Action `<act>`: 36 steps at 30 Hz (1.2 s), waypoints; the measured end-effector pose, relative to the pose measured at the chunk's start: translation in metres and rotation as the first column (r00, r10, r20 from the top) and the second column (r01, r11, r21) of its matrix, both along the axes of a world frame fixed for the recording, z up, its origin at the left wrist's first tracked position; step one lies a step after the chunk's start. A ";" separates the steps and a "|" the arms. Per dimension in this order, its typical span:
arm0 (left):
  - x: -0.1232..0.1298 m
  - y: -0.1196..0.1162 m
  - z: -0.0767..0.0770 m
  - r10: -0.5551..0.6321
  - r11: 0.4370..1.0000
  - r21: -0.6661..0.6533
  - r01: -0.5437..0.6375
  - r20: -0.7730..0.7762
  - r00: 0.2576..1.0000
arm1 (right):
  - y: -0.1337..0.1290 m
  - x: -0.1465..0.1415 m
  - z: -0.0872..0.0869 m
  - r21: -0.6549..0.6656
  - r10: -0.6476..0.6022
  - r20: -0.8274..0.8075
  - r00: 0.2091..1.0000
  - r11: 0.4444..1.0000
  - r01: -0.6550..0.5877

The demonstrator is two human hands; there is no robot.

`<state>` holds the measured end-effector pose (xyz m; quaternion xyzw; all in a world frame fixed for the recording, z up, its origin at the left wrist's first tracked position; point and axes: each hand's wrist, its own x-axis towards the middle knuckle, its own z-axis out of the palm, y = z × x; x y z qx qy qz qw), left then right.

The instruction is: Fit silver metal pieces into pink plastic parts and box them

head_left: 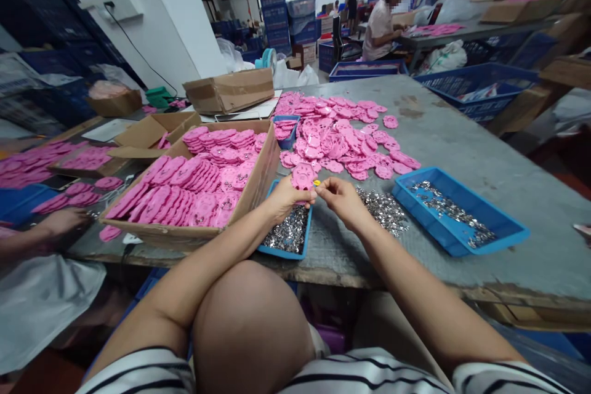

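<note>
My left hand [283,198] is closed on a pink scalloped plastic piece [303,176], held upright above a blue tray [306,245] of small shiny metal parts. Close by its right edge, my right hand [340,196] pinches at a tiny yellow thing [316,183]; its kind is too small to make out. The fingertips of both hands nearly meet. A loose heap of small metal parts [383,210] lies on the table just right of my right hand. Behind the hands spreads a large pile of similar pink pieces [332,138].
Left of my arm stands a cardboard box [170,235] packed with pink pieces. A second blue tray [462,215] with metal parts sits to the right on the grey table [521,166]. A co-worker's hand [69,221] is at far left; another person [381,28] sits behind.
</note>
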<state>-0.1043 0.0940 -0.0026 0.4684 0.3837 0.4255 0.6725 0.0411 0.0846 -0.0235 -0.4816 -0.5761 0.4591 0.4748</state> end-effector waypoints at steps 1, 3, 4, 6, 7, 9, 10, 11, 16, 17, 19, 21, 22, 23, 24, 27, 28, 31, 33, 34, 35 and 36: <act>0.000 0.000 0.001 -0.001 1.000 -0.013 0.001 0.032 0.999 | 0.000 0.000 0.000 -0.002 -0.002 -0.015 1.000 1.000 0.002; 0.001 0.000 0.003 -0.009 0.998 -0.061 0.017 0.130 0.991 | -0.001 0.001 0.001 -0.017 -0.028 -0.068 0.997 0.999 0.027; 0.001 0.000 0.004 -0.017 0.996 -0.086 0.034 0.186 0.982 | -0.002 0.001 0.002 -0.026 -0.050 -0.093 0.994 0.999 0.048; 0.001 -0.001 0.006 -0.039 0.989 -0.129 0.075 0.263 0.964 | -0.003 0.000 0.003 -0.033 -0.090 -0.118 0.989 0.996 0.086; 0.002 -0.002 0.007 -0.046 0.986 -0.140 0.089 0.282 0.958 | -0.003 0.000 0.003 -0.021 -0.108 -0.115 0.987 0.994 0.106; 0.002 -0.005 0.009 -0.044 0.990 -0.113 0.083 0.314 0.948 | -0.005 0.000 0.004 0.035 -0.136 -0.097 0.986 0.990 0.140; 0.002 -0.006 0.010 -0.044 0.994 -0.082 0.076 0.334 0.942 | -0.006 0.000 0.005 0.073 -0.146 -0.089 0.985 0.986 0.152; 0.002 -0.008 0.012 -0.052 0.996 -0.044 0.072 0.353 0.934 | -0.007 0.000 0.006 0.108 -0.155 -0.081 0.985 0.981 0.163; 0.000 -0.011 0.015 -0.176 0.980 0.146 0.132 0.343 0.923 | -0.014 0.000 0.008 0.185 -0.218 -0.091 0.972 0.955 0.232; 0.000 -0.010 0.014 -0.190 0.973 0.186 0.134 0.330 0.925 | -0.015 -0.001 0.008 0.189 -0.225 -0.102 0.969 0.952 0.241; 0.000 -0.010 0.013 -0.195 0.962 0.247 0.120 0.309 0.931 | -0.018 -0.004 0.008 0.192 -0.222 -0.124 0.967 0.951 0.243; 0.000 -0.009 0.011 -0.189 0.956 0.271 0.108 0.294 0.937 | -0.019 -0.007 0.009 0.184 -0.221 -0.142 0.965 0.952 0.245; 0.000 -0.009 0.011 -0.185 0.955 0.277 0.103 0.289 0.939 | -0.020 -0.008 0.009 0.179 -0.222 -0.149 0.963 0.952 0.247; 0.000 -0.009 0.010 -0.182 0.954 0.282 0.100 0.285 0.941 | -0.020 -0.009 0.010 0.173 -0.222 -0.154 0.963 0.953 0.247; 0.000 -0.009 0.010 -0.182 0.953 0.285 0.099 0.281 0.942 | -0.019 -0.011 0.010 0.168 -0.220 -0.158 0.963 0.955 0.246; 0.000 -0.009 0.009 -0.193 0.948 0.300 0.107 0.272 0.943 | -0.018 -0.013 0.011 0.159 -0.221 -0.173 0.960 0.955 0.248; -0.001 -0.009 0.009 -0.196 0.946 0.305 0.109 0.273 0.942 | -0.017 -0.013 0.011 0.156 -0.225 -0.179 0.958 0.955 0.253; -0.001 -0.008 0.008 -0.202 0.943 0.315 0.110 0.276 0.940 | -0.015 -0.015 0.011 0.147 -0.241 -0.192 0.951 0.951 0.271; -0.001 -0.008 0.008 -0.200 0.943 0.316 0.108 0.273 0.941 | -0.015 -0.016 0.010 0.145 -0.247 -0.194 0.950 0.950 0.276; -0.001 -0.008 0.008 -0.197 0.943 0.315 0.106 0.274 0.941 | -0.015 -0.016 0.010 0.148 -0.248 -0.193 0.949 0.949 0.278; -0.001 -0.008 0.009 -0.194 0.945 0.312 0.103 0.276 0.941 | -0.014 -0.016 0.010 0.152 -0.245 -0.192 0.950 0.949 0.276; -0.001 -0.008 0.009 -0.190 0.947 0.306 0.100 0.280 0.941 | -0.014 -0.016 0.010 0.157 -0.242 -0.193 0.951 0.949 0.273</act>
